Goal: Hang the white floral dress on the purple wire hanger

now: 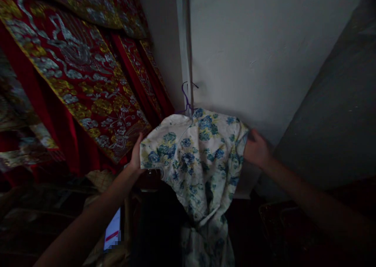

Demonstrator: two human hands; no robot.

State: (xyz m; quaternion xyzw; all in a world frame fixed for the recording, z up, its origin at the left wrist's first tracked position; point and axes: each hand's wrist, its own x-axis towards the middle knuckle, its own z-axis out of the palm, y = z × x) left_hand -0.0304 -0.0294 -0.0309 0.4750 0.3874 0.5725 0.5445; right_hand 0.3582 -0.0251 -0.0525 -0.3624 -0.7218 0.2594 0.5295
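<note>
A white dress (202, 157) with blue, green and yellow flowers hangs on a thin purple hanger (188, 106) against the wall. My left hand (136, 155) grips the end of its left-side sleeve, thumb up along the edge, the other fingers mostly hidden behind the cloth. On the other side my right hand (257, 148) is closed at the edge of the right-side sleeve, its fingertips partly behind the fabric. Both sleeves are spread outward. Lower down, the dress narrows, folds and twists, and its bottom runs out of view.
Red cloth hangings (85, 75) with gold and silver embroidery fill the left. A pale vertical strip (184, 43) runs down the wall (249, 43) behind the hanger. A lit phone (113, 229) lies below my left forearm. The lower area is very dark.
</note>
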